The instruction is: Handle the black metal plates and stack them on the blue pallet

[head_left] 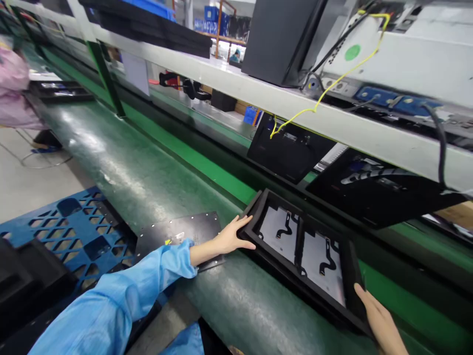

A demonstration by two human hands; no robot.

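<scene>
Now black tray [301,241] between both hands' fingers [242,224].

Item: black rectangular frame [301,244], shallow tray form with raised rim.
Interior: two pale panels side by side, split by a black centre bar; each panel carried a dark, bent flat-cable shape.
Pose: lay flat, open face up, skewed to the belt's run.
Location: rested on the green conveyor belt [121,167].
</scene>
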